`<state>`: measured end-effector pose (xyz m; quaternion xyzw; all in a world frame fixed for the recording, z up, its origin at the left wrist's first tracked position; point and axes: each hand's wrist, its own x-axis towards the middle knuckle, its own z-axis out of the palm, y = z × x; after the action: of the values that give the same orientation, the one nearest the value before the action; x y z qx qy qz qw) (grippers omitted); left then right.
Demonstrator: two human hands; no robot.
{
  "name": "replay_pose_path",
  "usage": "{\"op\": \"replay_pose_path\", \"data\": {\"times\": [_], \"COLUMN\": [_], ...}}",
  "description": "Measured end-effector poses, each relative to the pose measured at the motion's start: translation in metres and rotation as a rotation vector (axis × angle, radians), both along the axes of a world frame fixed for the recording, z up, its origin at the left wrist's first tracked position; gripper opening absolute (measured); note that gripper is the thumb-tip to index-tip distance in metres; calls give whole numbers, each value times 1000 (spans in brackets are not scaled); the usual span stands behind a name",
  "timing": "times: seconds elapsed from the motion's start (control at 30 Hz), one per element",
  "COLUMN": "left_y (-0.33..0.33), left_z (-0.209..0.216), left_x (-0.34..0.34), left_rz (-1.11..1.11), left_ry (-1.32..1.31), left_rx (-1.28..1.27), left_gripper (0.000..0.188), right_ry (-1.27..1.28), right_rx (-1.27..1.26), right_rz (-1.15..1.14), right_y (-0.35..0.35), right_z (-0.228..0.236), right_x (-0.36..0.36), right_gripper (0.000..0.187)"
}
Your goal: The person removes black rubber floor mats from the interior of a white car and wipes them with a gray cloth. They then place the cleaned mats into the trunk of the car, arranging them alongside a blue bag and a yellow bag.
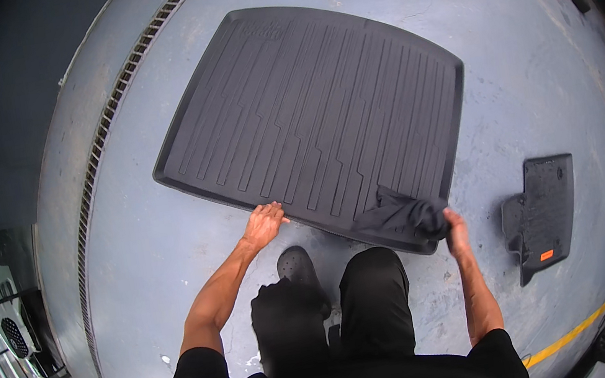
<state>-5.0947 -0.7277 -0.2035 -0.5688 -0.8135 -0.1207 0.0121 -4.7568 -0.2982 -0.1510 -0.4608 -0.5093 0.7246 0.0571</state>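
A large black ribbed car boot mat [306,103] lies in front of me on the grey floor, its raised rim running all the way round. My left hand [266,223] is closed over the near rim, left of the middle, with the fingers on the inner side. At the near right corner my right hand [456,233] grips a dark cloth [407,214]. Part of that cloth is bunched against the rim and the rest spreads over the ribs. The right fingertips are partly hidden by the cloth.
To the right lies a smaller black car floor mat [545,209] with an orange label. A slotted drain channel [108,123] curves along the left. A yellow line [581,328] crosses the floor at lower right. My shoe [296,267] is close to the near rim.
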Motion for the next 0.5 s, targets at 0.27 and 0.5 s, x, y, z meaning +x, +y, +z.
{"op": "replay_pose_path", "data": {"times": [0.27, 0.5], "left_y": [167, 324], "left_z": [415, 821], "left_x": [-48, -56], "left_rz": [-200, -210], "left_ry": [52, 198], "left_rx": [111, 298], "left_gripper": [39, 47], "right_ry": [1064, 996], "right_rx": [-29, 872], "right_rz": [-496, -766], "right_y": [28, -24], "right_z": [477, 796], "right_x": [82, 123], "right_gripper": [45, 58]}}
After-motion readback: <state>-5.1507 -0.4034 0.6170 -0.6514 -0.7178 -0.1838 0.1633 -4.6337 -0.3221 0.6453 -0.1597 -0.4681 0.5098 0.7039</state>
